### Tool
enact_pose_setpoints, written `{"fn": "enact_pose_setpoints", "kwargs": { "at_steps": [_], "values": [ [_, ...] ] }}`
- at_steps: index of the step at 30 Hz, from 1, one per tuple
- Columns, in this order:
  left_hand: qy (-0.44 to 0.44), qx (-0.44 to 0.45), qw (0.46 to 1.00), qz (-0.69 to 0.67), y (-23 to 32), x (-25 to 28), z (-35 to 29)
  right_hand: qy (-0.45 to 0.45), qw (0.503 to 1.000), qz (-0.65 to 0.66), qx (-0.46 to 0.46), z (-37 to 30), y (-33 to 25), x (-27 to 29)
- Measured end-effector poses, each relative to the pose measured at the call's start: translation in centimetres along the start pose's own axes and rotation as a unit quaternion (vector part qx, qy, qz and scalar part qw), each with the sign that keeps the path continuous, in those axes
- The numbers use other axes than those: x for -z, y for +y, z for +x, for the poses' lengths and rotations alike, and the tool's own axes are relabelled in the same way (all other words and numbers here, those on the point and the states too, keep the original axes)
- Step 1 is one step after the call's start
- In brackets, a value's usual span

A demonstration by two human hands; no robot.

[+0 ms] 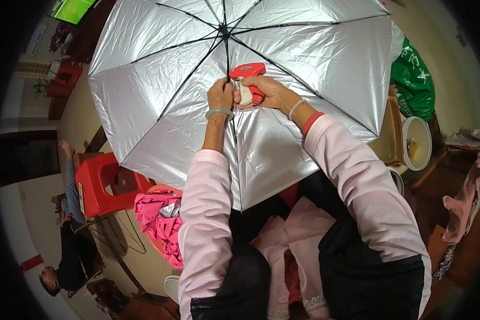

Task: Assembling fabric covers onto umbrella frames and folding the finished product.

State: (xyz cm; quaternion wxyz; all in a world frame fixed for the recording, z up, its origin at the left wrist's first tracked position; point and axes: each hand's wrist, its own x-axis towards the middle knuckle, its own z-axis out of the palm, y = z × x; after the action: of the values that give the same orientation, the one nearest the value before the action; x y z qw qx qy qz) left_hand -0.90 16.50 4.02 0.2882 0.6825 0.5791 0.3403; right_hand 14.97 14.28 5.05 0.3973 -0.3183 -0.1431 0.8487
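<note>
The right hand [270,92] is gripping the red tool [248,70] over the open silver umbrella [304,58]; the tool's head is lying crosswise, narrow end pointing left. The left hand [220,96] is pinching the umbrella at a lengthwise rib [227,56].

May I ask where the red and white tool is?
In the head view, the tool is above centre, in the right hand, over the umbrella, right of the left hand.
</note>
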Motion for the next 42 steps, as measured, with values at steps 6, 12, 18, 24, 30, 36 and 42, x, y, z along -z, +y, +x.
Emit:
{"fn": "enact_pose_setpoints", "kwargs": {
  "at_steps": [6,12,18,24,30,36,42],
  "values": [
    [0.01,-0.015,1.0,-0.006,-0.04,-0.05,0.08,-0.009,1.0,-0.003,0.011,-0.34,-0.11,-0.47],
    [0.011,0.009,1.0,-0.022,0.33,-0.22,0.01,-0.007,1.0,-0.005,0.014,-0.12,-0.08,-0.17],
    [0.017,-0.01,1.0,-0.007,-0.04,-0.16,0.03,-0.009,1.0,-0.013,0.02,-0.03,0.12,-0.06],
    [0.027,-0.019,0.999,-0.001,-0.2,-0.26,-0.04,-0.003,1.0,-0.022,0.015,-0.17,0.14,-0.32],
    [0.036,-0.046,0.998,0.013,-0.19,-0.32,0.03,-0.01,0.999,-0.036,0.023,-0.16,0.12,-0.22],
    [0.045,-0.05,0.998,-0.002,-0.27,-0.38,-0.01,-0.013,0.999,-0.032,0.017,-0.02,0.08,-0.17],
    [0.044,-0.05,0.998,0.009,-0.4,-0.54,0.05,-0.003,0.999,-0.032,0.024,0.21,0.2,0.07]
  ]
}}
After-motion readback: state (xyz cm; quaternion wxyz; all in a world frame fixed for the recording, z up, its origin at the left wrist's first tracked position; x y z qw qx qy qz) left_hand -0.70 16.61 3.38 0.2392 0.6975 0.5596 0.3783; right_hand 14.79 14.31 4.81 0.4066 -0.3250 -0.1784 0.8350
